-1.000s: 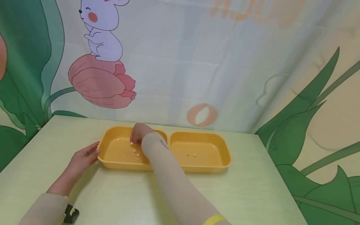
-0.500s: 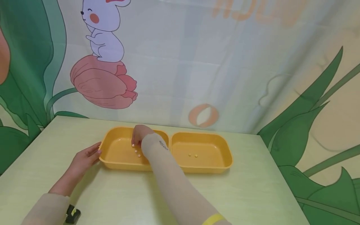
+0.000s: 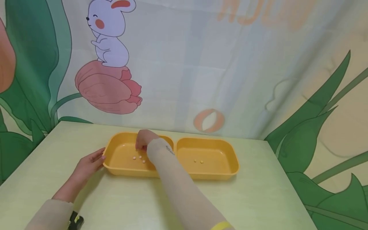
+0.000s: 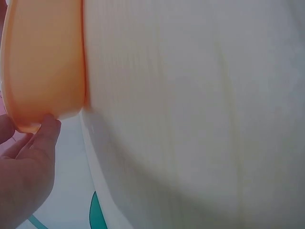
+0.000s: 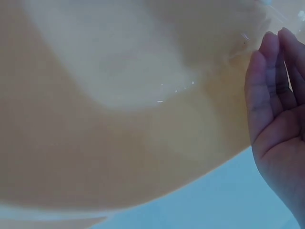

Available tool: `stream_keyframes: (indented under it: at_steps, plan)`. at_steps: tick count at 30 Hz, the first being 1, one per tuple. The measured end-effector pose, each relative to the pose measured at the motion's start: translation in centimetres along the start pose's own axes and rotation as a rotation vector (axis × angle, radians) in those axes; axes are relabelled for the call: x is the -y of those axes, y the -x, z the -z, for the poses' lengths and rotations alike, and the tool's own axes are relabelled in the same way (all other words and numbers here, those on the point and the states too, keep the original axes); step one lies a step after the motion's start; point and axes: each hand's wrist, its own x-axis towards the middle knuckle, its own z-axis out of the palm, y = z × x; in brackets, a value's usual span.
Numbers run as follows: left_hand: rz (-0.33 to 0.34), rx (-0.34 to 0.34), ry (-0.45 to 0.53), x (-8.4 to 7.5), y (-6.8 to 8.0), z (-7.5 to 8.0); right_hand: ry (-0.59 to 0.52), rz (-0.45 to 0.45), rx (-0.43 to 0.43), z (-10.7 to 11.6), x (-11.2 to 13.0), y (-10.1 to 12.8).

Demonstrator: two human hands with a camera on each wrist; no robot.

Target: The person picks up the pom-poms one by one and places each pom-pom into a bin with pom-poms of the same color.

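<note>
Head view: a yellow tray point(image 3: 207, 176) with 2 compartments lies on the table point(image 3: 258, 191), near its far edge. The left hand point(image 3: 87, 164) grips the tray's left end, thumb at the rim and fingers against the outer wall, as the left wrist view shows too. The right hand point(image 3: 144, 139) reaches down into the left compartment point(image 3: 118, 159), its fingertips drawn close together; whether they pinch anything, I cannot tell. Just beside it, 3 pale beads point(image 3: 140, 157) lie near each other on that compartment's floor. In the right compartment point(image 3: 218, 159), 2 yellowish beads point(image 3: 202, 162) lie side by side, apart. A black object point(image 3: 75, 221) shows just beside the left sleeve point(image 3: 51, 214), and a yellow band point(image 3: 221, 226) crosses the right sleeve point(image 3: 181, 191). Behind the table hangs a curtain point(image 3: 172, 80) printed with a rabbit point(image 3: 112, 48) sitting on a pink flower point(image 3: 106, 89).
</note>
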Motion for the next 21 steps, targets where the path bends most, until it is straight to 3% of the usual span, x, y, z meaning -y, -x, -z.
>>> stream_keyframes:
  at_steps: [13,21]
  plan:
    - [-0.007,0.006,-0.002,0.1,-0.1,-0.2,-0.137,0.179,0.065,2.8,-1.0,1.7]
    - [0.001,-0.002,0.009,0.0,0.0,-0.2,-0.123,0.312,0.035,5.1,-0.7,3.6]
